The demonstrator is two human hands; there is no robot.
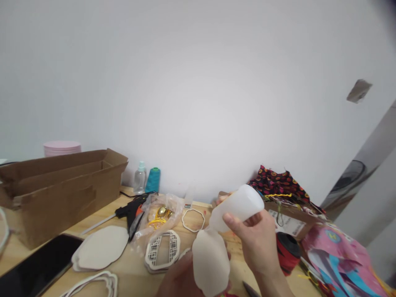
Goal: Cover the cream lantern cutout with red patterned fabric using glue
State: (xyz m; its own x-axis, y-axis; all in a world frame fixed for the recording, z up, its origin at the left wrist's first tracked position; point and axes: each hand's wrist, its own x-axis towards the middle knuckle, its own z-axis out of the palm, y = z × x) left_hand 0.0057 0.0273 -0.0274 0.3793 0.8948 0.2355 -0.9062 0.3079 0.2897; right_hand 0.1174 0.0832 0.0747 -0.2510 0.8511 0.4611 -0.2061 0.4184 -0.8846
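Note:
My right hand (255,241) grips a white plastic squeeze bottle (236,207), tilted with its tip pointing down to the left. The tip sits just above a white scalloped flat panel (210,262) that my left hand (181,280) holds up from below near the frame's bottom edge. Only part of the left hand shows, with its fingers behind the panel. Under both hands lies a wooden table (130,272).
A lattice frame stack (162,249), plain panels (102,247), a thin ring (193,219), a glue gun (131,211), a plastic bag (159,216) and a phone (40,264) lie to the left. Cardboard box (62,185) far left; red spool (286,249) and colourful bags at right.

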